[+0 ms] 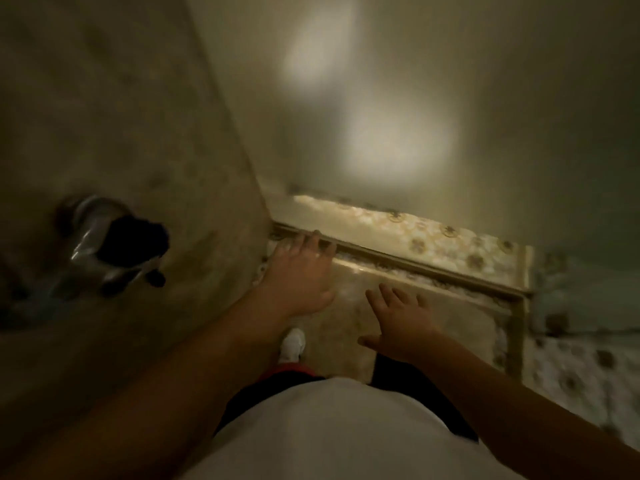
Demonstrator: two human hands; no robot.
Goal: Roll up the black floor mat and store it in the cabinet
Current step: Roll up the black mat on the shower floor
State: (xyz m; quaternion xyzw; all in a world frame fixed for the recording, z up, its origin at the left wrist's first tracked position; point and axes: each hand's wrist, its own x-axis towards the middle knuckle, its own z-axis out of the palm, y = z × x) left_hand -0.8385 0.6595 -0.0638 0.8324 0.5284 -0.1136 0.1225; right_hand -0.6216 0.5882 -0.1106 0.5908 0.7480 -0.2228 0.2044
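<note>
The view is dim and blurred, and no black floor mat shows in it. My left hand (pixel 298 271) reaches forward and down with its fingers spread, near a metal threshold strip (pixel 415 268) on the floor. My right hand (pixel 398 323) hangs beside it, fingers straight and apart. Neither hand holds anything. A pale door panel (pixel 145 116) stands close on my left with a metal lever handle (pixel 91 244); something small and black (pixel 133 240) hangs at the handle. Whether this panel belongs to the cabinet I cannot tell.
A glossy pale surface (pixel 398 98) rises straight ahead, reflecting two lights. Patterned floor tiles (pixel 571 368) lie to the right and beyond the threshold. My white shoe (pixel 292 344) stands on a plain beige floor patch (pixel 346 323) below my hands.
</note>
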